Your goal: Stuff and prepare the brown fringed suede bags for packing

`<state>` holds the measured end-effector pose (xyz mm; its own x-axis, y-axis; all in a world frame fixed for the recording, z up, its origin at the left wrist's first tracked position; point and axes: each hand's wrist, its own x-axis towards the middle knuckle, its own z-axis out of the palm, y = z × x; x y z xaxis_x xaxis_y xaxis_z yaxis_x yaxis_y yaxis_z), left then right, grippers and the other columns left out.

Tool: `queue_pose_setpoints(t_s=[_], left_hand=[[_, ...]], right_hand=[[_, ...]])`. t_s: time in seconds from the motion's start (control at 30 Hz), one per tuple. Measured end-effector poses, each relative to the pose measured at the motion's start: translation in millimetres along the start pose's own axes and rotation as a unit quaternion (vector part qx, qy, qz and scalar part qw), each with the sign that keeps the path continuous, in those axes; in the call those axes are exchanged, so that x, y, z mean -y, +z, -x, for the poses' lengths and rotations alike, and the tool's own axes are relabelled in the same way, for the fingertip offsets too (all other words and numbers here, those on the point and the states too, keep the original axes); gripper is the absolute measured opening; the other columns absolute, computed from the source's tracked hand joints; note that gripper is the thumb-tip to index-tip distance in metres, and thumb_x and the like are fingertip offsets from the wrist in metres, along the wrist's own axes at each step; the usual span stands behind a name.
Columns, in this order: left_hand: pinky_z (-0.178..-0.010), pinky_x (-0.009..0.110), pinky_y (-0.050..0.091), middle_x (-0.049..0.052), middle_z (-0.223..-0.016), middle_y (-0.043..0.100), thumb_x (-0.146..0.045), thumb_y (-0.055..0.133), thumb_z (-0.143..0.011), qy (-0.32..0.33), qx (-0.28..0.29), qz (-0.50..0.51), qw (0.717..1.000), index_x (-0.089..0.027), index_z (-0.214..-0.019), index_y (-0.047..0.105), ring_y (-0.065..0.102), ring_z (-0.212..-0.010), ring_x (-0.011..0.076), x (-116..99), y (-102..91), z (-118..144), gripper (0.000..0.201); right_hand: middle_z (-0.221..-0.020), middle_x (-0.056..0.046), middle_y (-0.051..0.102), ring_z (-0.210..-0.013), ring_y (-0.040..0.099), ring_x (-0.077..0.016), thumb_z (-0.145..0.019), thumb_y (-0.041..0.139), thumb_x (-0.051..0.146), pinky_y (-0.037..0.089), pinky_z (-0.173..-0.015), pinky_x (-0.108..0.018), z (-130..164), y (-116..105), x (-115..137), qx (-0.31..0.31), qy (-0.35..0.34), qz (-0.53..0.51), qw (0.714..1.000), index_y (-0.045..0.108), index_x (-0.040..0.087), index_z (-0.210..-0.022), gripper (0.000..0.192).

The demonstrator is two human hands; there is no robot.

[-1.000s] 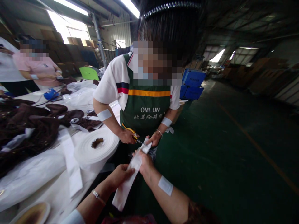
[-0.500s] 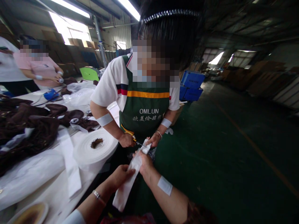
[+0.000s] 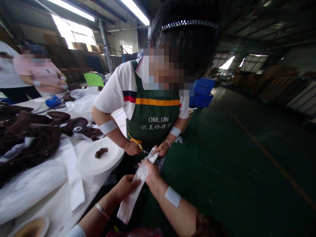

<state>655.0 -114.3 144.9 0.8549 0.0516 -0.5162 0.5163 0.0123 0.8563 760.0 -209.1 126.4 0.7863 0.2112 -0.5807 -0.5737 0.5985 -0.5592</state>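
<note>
The white fabric strip (image 3: 134,191) runs slantwise between my two hands, out in the air just off the bench (image 3: 59,204) edge, its lower end hanging loose below my left hand (image 3: 124,187). That hand is curled around the strip's lower half, thumb over the front, pinching it so the length stays taut. My right hand (image 3: 151,171) grips the strip higher up, fingers closed on it just below its top end, which keeps that end stiff and lifted toward the person facing me.

That person, in a green apron (image 3: 153,121), meets the top end from the other side: one hand (image 3: 161,149) holds the tip, and the other hand (image 3: 132,147) works orange-handled scissors (image 3: 140,146) whose blades point right at the strip's end. Held at both sides like this, the cloth seems steady enough for the blades to bite cleanly.

On the bench to my left sits a big roll of the same white material (image 3: 100,158), with a loose band trailing off it. Beyond it lie heaps of dark brown cloth (image 3: 29,135), and another person in pink (image 3: 41,77) stands at the far end.
</note>
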Motion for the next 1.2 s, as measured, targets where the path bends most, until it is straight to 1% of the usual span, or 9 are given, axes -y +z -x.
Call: queue_pose_setpoints(t_s=[0.17, 0.33, 0.5, 0.67, 0.83, 1.0, 1.2], left_hand=[[-0.051, 0.025, 0.031, 0.004, -0.064, 0.067, -0.079, 0.077, -0.056, 0.004, -0.002, -0.006, 1.0, -0.013, -0.079, 0.063, 0.05, -0.052, 0.0124, 3.4, -0.2, -3.2, 0.071], [-0.05, 0.025, 0.031, 0.004, -0.063, 0.067, -0.077, 0.077, -0.058, 0.005, 0.007, -0.007, 1.0, -0.013, -0.078, 0.063, 0.049, -0.051, 0.0119, 0.6, 4.4, -2.9, 0.069], [-0.052, 0.025, 0.033, 0.005, -0.065, 0.068, -0.079, 0.077, -0.057, 0.004, -0.002, -0.003, 1.0, -0.013, -0.077, 0.062, 0.051, -0.053, 0.0128, -4.2, 5.7, -2.6, 0.071], [-0.051, 0.025, 0.032, 0.004, -0.063, 0.066, -0.075, 0.079, -0.057, 0.002, -0.002, 0.001, 1.0, -0.013, -0.075, 0.063, 0.05, -0.051, 0.0124, -7.7, 9.7, -3.8, 0.066], [-0.051, 0.025, 0.033, 0.004, -0.063, 0.066, -0.074, 0.079, -0.058, 0.001, -0.006, 0.005, 1.0, -0.013, -0.075, 0.063, 0.051, -0.052, 0.0126, -6.5, 11.9, -7.4, 0.065], [-0.05, 0.026, 0.033, 0.005, -0.062, 0.067, -0.075, 0.079, -0.057, -0.003, -0.005, 0.003, 1.0, -0.013, -0.075, 0.063, 0.051, -0.051, 0.0132, -3.6, 10.2, -11.5, 0.067], [-0.05, 0.025, 0.032, 0.005, -0.063, 0.067, -0.079, 0.077, -0.055, 0.0, -0.004, 0.004, 1.0, -0.013, -0.076, 0.062, 0.05, -0.051, 0.012, -1.4, 10.4, -12.1, 0.071]], right_hand=[[-0.075, -0.007, 0.072, -0.066, 0.07, -0.0208, -0.088, 0.062, 0.017, 0.055, -0.067, -0.034, 0.1, 0.6, 0.7, -0.002, 0.005, 0.001, 1.0, 0.068, 0.016, -0.078, 0.012], [-0.073, -0.007, 0.072, -0.063, 0.069, -0.0206, -0.087, 0.061, 0.017, 0.054, -0.063, -0.032, 1.2, -0.9, 5.9, -0.005, 0.003, 0.006, 1.0, 0.067, 0.016, -0.077, 0.012], [-0.074, -0.005, 0.072, -0.066, 0.07, -0.0206, -0.082, 0.067, 0.016, 0.056, -0.067, -0.034, -1.0, -0.2, 7.9, 0.0, -0.004, 0.006, 1.0, 0.066, 0.019, -0.075, 0.008], [-0.072, -0.004, 0.072, -0.065, 0.07, -0.0207, -0.081, 0.067, 0.016, 0.057, -0.067, -0.035, -7.1, -5.3, 9.1, 0.006, -0.011, 0.009, 1.0, 0.067, 0.021, -0.074, 0.009], [-0.071, -0.005, 0.071, -0.065, 0.07, -0.0208, -0.079, 0.068, 0.014, 0.057, -0.068, -0.035, -12.8, -8.1, 9.6, 0.008, -0.005, 0.015, 1.0, 0.066, 0.019, -0.071, 0.01], [-0.074, -0.004, 0.073, -0.066, 0.071, -0.0202, -0.081, 0.065, 0.015, 0.058, -0.07, -0.035, -13.0, -6.8, 9.2, 0.001, -0.004, 0.011, 1.0, 0.068, 0.019, -0.077, 0.007], [-0.072, -0.006, 0.072, -0.064, 0.07, -0.0209, -0.08, 0.065, 0.015, 0.057, -0.068, -0.035, -9.1, -5.3, 11.4, -0.005, -0.001, 0.011, 1.0, 0.067, 0.016, -0.076, 0.005]])
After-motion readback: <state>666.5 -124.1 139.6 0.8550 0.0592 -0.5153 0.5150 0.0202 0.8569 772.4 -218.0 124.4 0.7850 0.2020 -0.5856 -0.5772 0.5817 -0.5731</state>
